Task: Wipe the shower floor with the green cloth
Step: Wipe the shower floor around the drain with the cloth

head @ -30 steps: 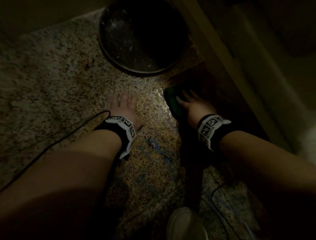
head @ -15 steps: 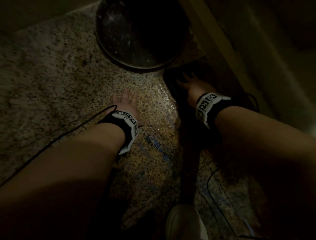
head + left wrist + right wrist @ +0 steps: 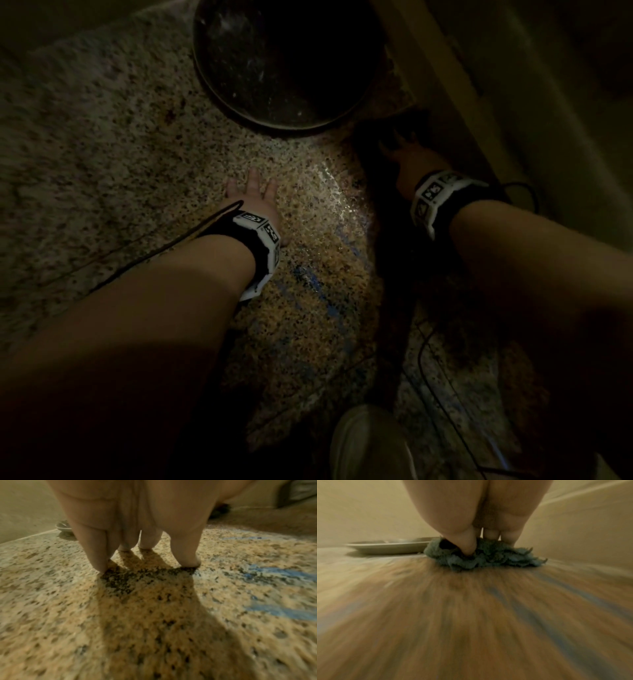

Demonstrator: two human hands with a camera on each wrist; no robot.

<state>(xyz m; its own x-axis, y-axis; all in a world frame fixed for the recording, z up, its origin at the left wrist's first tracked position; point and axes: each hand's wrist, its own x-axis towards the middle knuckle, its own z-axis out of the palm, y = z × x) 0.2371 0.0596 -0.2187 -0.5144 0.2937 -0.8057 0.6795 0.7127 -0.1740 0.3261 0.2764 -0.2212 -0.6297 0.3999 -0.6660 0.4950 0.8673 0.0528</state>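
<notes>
The right hand (image 3: 481, 520) presses the green cloth (image 3: 484, 557) down on the shower floor (image 3: 137, 154), near the upper right of the head view, in a dark corner by the wall. Its fingers (image 3: 469, 543) push into the bunched cloth; the grip looks like a press from above with the thumb dug in, not a full fist. The left hand (image 3: 251, 195) lies flat and open on the floor in the middle of the head view, holding nothing.

The floor looks wet and shiny beside the left hand, so that hand could slip. The cloth is bunched up, so it may roll and miss spots. A round dark pan (image 3: 284, 61) sits just beside the cloth, and the hand could bump it. A thin black cable (image 3: 154, 253) could drag through the wet.

The wrist bands (image 3: 435, 195) show black and white square codes, but no words I can read.
</notes>
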